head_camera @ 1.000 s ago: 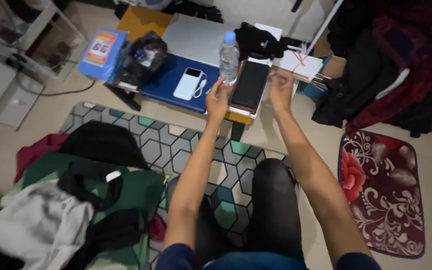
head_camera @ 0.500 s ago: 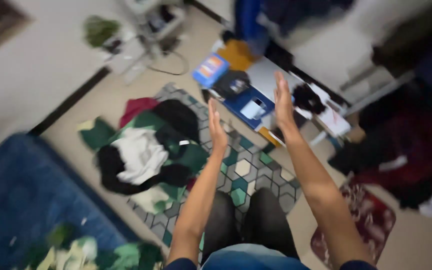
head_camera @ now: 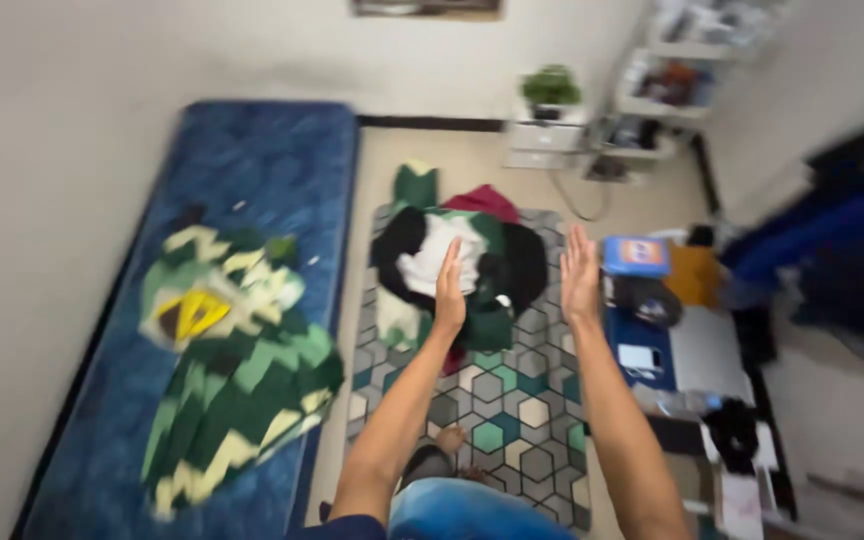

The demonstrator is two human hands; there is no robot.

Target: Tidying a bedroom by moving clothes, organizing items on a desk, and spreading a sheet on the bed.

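Head view gives me both arms raised in front, palms facing each other, fingers straight and together. My left hand (head_camera: 449, 290) and right hand (head_camera: 580, 275) are flat and released, gripping nothing, apart from one another. Beyond them, at about 12 o'clock from the left hand, lies a pile of clothes (head_camera: 457, 262): soft crumpled fabric, a white piece in the middle, black folds around it, green beneath and a dark red bit at the far end. The pile sits on a rug (head_camera: 497, 405) with a hexagon pattern in grey, teal and cream. At 9 o'clock a long blue mattress (head_camera: 252, 170) with a mottled surface runs along the wall, and a green, cream and yellow zigzag blanket (head_camera: 232, 370) lies rumpled on it. At 3 o'clock a low desk (head_camera: 707, 355) carries a blue box (head_camera: 636, 255), a dark bundle just beside it and a small white device (head_camera: 640, 357) on a blue sheet. At 1 o'clock a small leafy plant (head_camera: 550, 86) stands on a white unit. Motion blur softens everything.
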